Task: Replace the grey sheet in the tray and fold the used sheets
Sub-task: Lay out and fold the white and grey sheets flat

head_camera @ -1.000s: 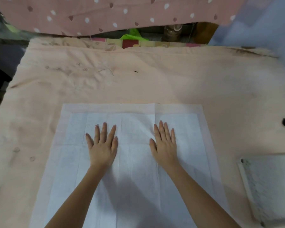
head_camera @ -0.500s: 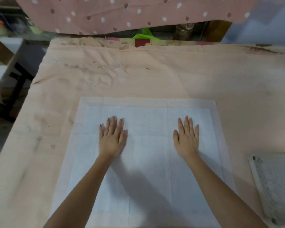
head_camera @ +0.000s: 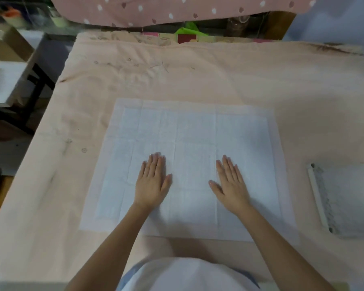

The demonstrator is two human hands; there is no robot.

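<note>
The left hand (head_camera: 152, 181) and the right hand (head_camera: 231, 185) lie flat with fingers straight on the square white crinkly paper sheet (head_camera: 195, 131), smoothing it on the pink cloth table (head_camera: 219, 76). Next comes folding, I think, so fingers must pinch an edge. The grey plastic tray (head_camera: 345, 198) sits at three o'clock

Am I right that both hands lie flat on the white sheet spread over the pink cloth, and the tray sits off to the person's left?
Not quite. Both the left hand and the right hand do lie flat on the white sheet spread over the pink cloth, but the head view shows the tray off to the person's right, not left.
</note>
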